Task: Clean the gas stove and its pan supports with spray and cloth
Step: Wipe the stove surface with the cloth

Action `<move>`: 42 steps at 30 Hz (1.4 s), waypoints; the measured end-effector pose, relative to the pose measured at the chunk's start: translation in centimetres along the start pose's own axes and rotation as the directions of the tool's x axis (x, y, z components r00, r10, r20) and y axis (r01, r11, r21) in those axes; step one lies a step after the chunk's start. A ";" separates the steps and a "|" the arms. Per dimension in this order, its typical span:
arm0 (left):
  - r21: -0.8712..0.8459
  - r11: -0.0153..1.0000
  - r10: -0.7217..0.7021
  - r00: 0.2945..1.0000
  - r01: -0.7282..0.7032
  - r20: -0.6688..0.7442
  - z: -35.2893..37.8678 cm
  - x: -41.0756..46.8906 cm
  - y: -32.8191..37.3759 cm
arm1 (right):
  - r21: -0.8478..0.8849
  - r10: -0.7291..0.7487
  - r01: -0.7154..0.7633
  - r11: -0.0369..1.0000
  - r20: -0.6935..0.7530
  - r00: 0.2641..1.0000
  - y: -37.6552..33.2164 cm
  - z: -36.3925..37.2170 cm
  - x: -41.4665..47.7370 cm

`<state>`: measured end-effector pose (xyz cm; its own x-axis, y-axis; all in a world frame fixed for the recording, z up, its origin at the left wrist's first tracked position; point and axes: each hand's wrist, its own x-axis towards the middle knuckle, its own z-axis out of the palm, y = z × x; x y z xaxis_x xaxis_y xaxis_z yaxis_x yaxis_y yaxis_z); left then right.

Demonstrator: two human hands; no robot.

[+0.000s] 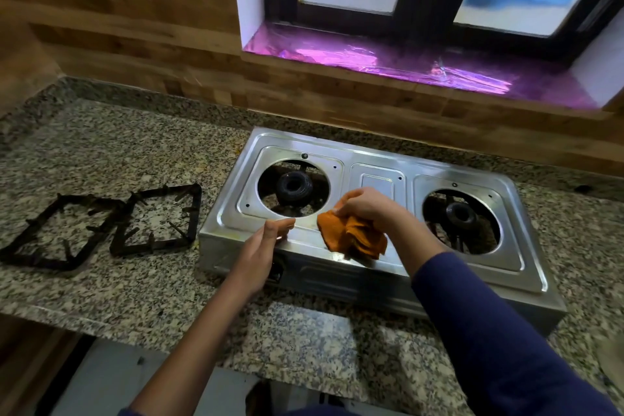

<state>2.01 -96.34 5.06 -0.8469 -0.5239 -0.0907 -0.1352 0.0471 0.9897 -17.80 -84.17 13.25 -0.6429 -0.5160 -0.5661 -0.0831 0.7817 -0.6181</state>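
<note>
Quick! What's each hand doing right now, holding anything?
Left hand: open, fingers straight, holding nothing.
Right hand: closed, gripping the crumpled orange cloth over the shiny steel gas stove.

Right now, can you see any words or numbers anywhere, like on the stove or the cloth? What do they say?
No text can be read anywhere.
The stove shows bare steel, no brand or label.
The orange cloth is plain.
The pan supports carry no marks.
</note>
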 end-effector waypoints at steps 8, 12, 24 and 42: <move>-0.054 0.998 0.005 1.000 -0.006 -0.018 -0.2 0.2 0.3 | -0.100 -0.150 0.170 0.980 0.186 0.971 0.8 5.7 -3.6; -0.047 0.999 0.011 1.000 -0.012 -0.025 0.1 0.4 0.4 | 0.148 -0.069 0.059 0.987 0.057 0.996 3.6 -0.7 -2.7; 0.013 1.000 0.004 0.999 -0.003 -0.034 0.5 0.7 0.5 | 0.067 0.029 -0.018 0.998 -0.171 0.985 6.1 -3.1 -0.8; 0.474 0.781 0.324 0.912 -0.408 0.252 13.4 0.8 1.7 | 0.660 0.100 0.127 0.741 -0.295 0.950 19.4 -2.8 -11.7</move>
<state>-5.78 -85.32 5.18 -0.9457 -0.2483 0.2099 -0.0036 0.6533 0.7571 -13.99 -62.00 9.42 -0.8438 -0.3085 -0.4391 0.3596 0.2824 -0.8893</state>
